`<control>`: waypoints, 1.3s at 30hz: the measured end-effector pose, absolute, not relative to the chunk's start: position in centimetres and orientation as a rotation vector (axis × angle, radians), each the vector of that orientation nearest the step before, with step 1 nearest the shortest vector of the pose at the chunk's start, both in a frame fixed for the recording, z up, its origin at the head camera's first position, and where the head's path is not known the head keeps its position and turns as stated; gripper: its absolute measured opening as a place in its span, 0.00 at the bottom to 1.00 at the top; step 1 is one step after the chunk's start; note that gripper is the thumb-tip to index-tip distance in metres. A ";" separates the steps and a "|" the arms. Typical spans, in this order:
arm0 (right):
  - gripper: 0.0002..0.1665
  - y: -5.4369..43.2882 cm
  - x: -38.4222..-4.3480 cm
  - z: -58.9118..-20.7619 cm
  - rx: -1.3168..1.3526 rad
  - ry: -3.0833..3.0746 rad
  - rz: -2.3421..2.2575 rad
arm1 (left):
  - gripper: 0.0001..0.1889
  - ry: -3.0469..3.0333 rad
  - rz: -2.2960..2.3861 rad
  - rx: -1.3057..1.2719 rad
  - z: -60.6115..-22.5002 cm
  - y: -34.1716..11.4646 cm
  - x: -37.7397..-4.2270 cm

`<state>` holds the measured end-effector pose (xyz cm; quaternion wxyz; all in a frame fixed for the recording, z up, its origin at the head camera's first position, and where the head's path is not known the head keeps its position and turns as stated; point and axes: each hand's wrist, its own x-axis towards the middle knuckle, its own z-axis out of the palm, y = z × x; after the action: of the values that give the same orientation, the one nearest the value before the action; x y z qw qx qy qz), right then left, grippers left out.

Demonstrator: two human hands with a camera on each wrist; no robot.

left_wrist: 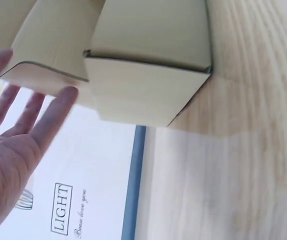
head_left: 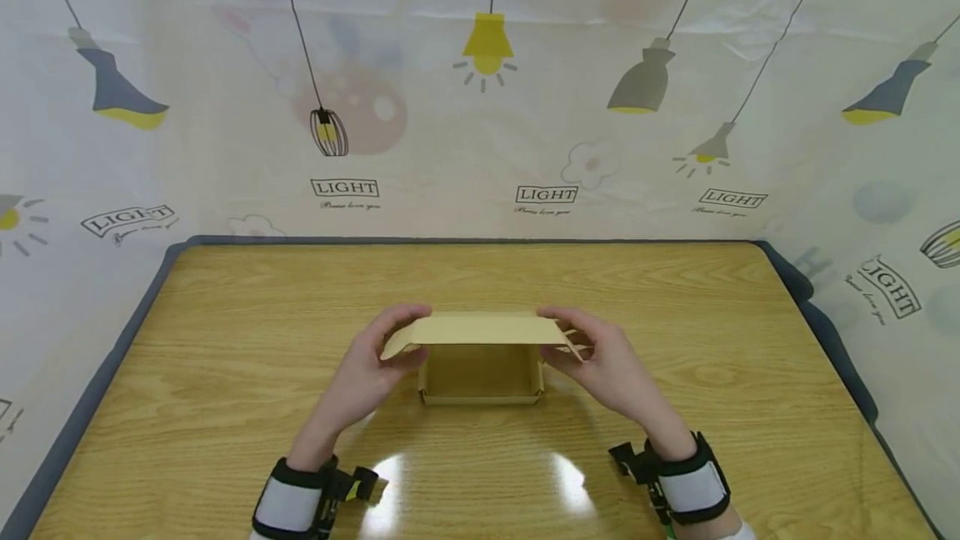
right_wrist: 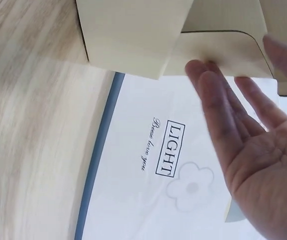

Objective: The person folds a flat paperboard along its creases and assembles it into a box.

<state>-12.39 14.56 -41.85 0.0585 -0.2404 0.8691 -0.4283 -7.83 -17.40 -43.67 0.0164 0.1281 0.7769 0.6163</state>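
Observation:
A small tan cardboard box point(head_left: 482, 400) stands on the table, its open side facing me. Its raised lid point(head_left: 483, 329) slopes forward over the inside, with a flap at each side. My left hand point(head_left: 378, 361) is at the lid's left end; in the left wrist view its nearly straight fingers touch the outside of the side flap point(left_wrist: 43, 79), the thumb apart from them near the lid. At the right end, my right hand point(head_left: 603, 361) rests straight fingertips against the other side flap point(right_wrist: 223, 52), thumb near the lid's edge. The lid partly hides the fingers in the head view.
The wood-grain table point(head_left: 247, 340) has a dark blue edge point(head_left: 465, 239) along its back and sides. Behind it hangs a white curtain point(head_left: 450, 140) printed with lamps. Each wrist wears a strapped band point(head_left: 292, 502) with a small camera mount.

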 end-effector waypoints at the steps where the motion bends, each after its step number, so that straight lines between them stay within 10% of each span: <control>1: 0.33 14.7 -12.3 -41.7 -0.739 2.625 -1.280 | 0.33 2.426 1.879 0.400 -43.5 -17.6 -7.7; 8: 0.49 15.7 -11.7 -40.2 -0.890 2.478 -1.294 | 0.40 2.567 1.728 0.525 -41.8 -17.9 -6.8; 16: 0.27 14.6 -11.1 -39.4 -0.878 2.492 -1.339 | 0.25 2.801 1.671 0.619 -41.1 -16.0 -6.6; 39: 0.24 13.8 -10.7 -39.5 -0.883 2.517 -1.300 | 0.19 2.748 1.585 0.555 -41.2 -15.3 -6.4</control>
<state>-10.73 13.85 -39.50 0.0869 -0.2965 0.8449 -0.4366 -6.42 -15.31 -41.16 -0.0395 0.1723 0.8526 0.4918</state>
